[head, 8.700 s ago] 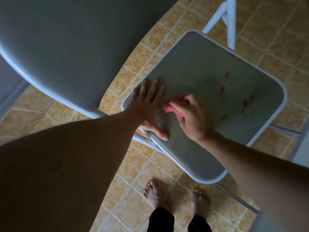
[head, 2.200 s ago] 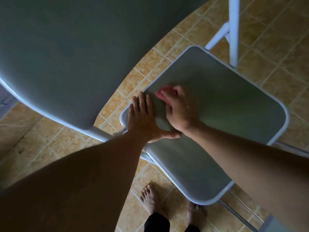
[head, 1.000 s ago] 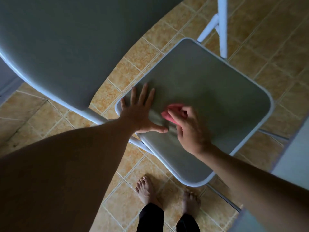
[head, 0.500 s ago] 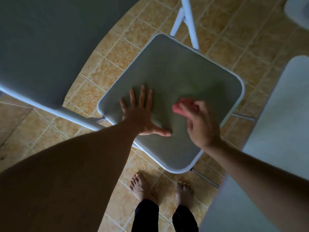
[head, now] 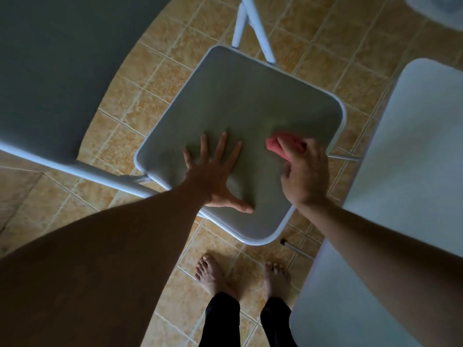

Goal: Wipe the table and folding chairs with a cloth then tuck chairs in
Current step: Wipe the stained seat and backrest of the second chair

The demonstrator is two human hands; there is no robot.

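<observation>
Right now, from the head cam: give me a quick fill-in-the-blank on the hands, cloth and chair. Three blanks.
1. The left hand lies flat, fingers spread, on the ____ of the folding chair.
2. The right hand grips a ____ cloth.
3. On the tiled floor, the person's feet are ____.
Missing words: seat; pink; bare.

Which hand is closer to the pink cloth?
Right. The right hand grips the pink cloth on the chair seat. The left hand lies flat on the seat beside it, not touching the cloth.
</observation>
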